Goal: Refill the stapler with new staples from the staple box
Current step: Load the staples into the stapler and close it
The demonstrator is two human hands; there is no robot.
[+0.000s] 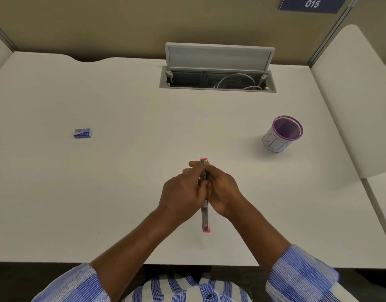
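A pink and metal stapler (204,216) lies opened out flat on the white desk, running from near me to farther away, pink tips at both ends. My left hand (181,192) and my right hand (222,190) close around its middle and far half from either side, hiding that part. Fingertips pinch the metal rail near the far pink tip. The small blue staple box (82,133) lies shut on the desk far to the left, well apart from both hands.
A purple mesh pen cup (282,134) stands at the right. An open cable hatch (218,80) with white cables sits at the desk's (122,182) back centre. A beige partition runs behind. The desk's front edge is close to my body.
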